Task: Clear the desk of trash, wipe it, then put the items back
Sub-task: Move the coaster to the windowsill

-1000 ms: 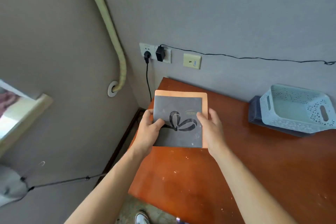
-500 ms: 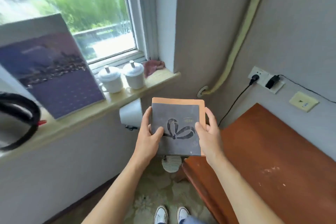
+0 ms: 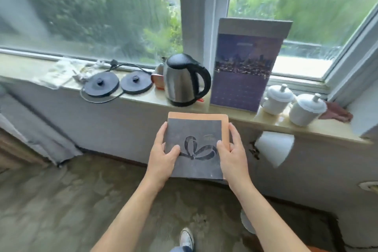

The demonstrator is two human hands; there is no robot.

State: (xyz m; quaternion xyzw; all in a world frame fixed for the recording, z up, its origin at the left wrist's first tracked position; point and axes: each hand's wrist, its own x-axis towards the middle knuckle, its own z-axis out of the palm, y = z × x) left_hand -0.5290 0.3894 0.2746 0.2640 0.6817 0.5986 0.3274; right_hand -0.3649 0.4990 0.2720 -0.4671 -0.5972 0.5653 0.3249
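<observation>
I hold a flat stack in front of me, below the window sill: a grey card with a dark bow drawing (image 3: 194, 145) lying on a larger orange board (image 3: 224, 127) that shows along the top and right edges. My left hand (image 3: 163, 155) grips the stack's left edge, thumb on top. My right hand (image 3: 231, 153) grips the right edge the same way. The desk is out of view.
The window sill (image 3: 143, 96) carries two black kettle bases (image 3: 102, 84), a steel kettle (image 3: 184, 80), a tall purple box (image 3: 245, 63), two white lidded cups (image 3: 306, 108), a reddish cloth (image 3: 337, 112) and a crumpled bag at the left. A white lamp shade (image 3: 274, 147) hangs below the sill.
I have turned left, away from the orange desk, and now face the window sill. Both hands keep the same hold on the grey card and orange board.
</observation>
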